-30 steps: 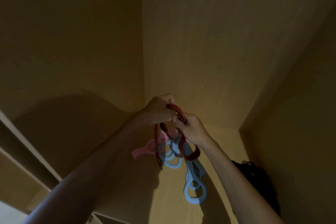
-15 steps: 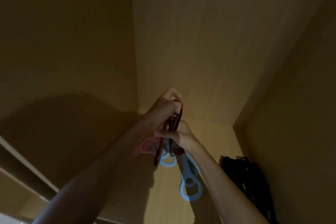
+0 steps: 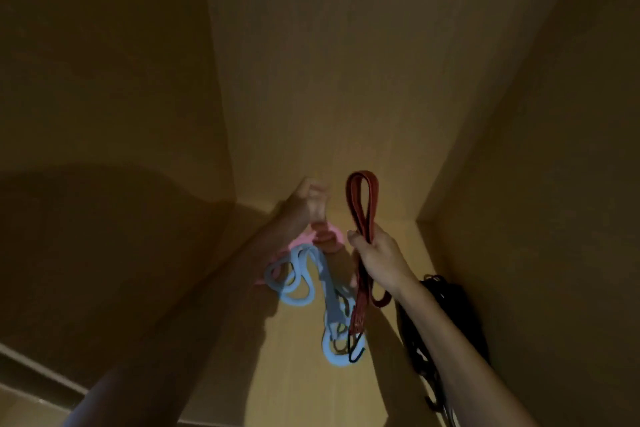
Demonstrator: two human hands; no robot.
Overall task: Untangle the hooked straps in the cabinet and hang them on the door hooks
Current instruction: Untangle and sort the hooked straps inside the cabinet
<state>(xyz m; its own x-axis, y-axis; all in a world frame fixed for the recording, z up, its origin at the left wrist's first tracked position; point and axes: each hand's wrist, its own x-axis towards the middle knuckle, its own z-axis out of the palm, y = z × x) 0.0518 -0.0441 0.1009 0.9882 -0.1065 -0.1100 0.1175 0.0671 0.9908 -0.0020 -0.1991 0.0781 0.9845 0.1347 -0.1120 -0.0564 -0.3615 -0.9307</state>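
red strap (image 3: 361,215) is the piece that looks nearly won: it stands as a doubled loop just right of the frame's centre, apart from the other colours at its top. the right hand (image 3: 379,262) grips it at mid-length, fingers curled round both runs and thumb pressed against them. its lower end hangs down to a black hook (image 3: 356,352) at lower centre. that hook lies across the bottom ring of the blue straps (image 3: 294,282), and whether it is caught in the ring or only in front of it cannot be told.

left of the red loop, the left hand (image 3: 304,206) is raised before the back corner of the cabinet (image 3: 346,80). its fingers are blurred. they seem curled round the top of the pink strap (image 3: 303,238), with the blue straps hanging in several overlapping loops below, so that bunch looks unsorted.

a dark bundle (image 3: 446,315), possibly more straps, lies in the lower right corner of the cabinet, just behind the right forearm and untouched.

no door and no door hooks show in this view, and nothing can be seen hanging. by this reckoning the task is early: one strap about free, pink and blue to part, the dark bundle to handle, and all the hanging left.
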